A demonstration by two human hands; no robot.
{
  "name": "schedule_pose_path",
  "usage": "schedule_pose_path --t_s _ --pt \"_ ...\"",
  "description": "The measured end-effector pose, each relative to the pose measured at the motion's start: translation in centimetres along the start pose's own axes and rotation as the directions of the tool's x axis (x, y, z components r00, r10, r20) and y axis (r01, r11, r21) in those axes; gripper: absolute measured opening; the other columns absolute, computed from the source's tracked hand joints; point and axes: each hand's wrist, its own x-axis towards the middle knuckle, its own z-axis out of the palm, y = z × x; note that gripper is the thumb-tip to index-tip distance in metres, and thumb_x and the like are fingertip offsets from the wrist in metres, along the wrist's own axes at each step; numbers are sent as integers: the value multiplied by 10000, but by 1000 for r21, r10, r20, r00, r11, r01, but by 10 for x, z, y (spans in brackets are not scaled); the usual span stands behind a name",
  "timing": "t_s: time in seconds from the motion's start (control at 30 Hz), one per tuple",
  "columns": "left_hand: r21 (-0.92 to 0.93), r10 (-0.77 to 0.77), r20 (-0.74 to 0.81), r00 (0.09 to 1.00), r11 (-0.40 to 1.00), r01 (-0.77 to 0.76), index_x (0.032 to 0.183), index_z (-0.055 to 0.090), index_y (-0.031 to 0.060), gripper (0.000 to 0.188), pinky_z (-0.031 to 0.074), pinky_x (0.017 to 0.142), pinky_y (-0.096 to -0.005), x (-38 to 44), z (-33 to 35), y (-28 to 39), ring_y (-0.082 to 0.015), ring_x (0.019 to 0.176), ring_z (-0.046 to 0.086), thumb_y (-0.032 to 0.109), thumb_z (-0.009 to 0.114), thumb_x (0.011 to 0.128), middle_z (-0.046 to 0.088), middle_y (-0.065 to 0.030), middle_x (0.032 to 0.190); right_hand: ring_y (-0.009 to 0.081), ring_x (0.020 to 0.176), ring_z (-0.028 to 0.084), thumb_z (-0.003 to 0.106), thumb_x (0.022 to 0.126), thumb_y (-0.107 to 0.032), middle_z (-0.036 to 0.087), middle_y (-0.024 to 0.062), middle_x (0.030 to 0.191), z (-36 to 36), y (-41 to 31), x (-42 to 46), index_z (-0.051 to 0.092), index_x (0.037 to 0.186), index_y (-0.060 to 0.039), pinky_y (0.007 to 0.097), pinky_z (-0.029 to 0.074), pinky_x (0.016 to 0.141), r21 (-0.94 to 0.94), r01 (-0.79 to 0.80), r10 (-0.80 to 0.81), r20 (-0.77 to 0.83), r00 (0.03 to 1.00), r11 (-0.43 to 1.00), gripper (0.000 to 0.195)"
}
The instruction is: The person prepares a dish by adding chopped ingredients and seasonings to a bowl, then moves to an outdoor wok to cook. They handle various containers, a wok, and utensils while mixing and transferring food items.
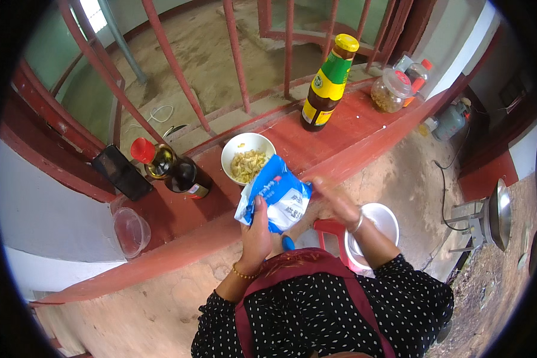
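Observation:
My left hand (257, 239) grips a blue and white plastic packet (279, 194) by its lower left part, thumb on top. My right hand (335, 201) is at the packet's right edge, with a finger touching or very near it; whether it pinches the edge is hard to tell. The packet hangs over the near right side of a white bowl (224, 156), which holds chopped pale green and whitish pieces (246, 164). Left of the bowl stands a dark sauce bottle with a red cap (185, 179). A tall bottle with a yellow lid (326, 85) stands to its right.
The red ledge (291, 138) runs below window bars (239, 58). On it are a black phone (121, 172), a clear plastic tub (132, 232) and a jar with a red-marked lid (389, 91). Below, a white basin (387, 219) sits on a red stool (329, 228).

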Motion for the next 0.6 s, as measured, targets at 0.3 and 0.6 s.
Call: schedule_pose_path --t_s 0.3,0.6 --pt "204 104 298 949 964 -170 1171 428 -9 314 393 863 -271 -21 -30 31 -131 1010 483 158 431 905 509 -83 1108 185 1051 487 636 776 -292 501 135 1168 -49 -170 89 387 1210 31 303 372 907 -364 650 -734 -173 657 667 596" --pt "367 197 98 975 904 -219 1081 481 -2 292 371 846 -283 -57 -65 59 -173 983 478 204 457 875 507 -84 1073 150 659 581 652 728 -111 599 76 704 -37 -170 134 575 798 -18 251 451 614 -165 620 -642 -170 748 767 139"
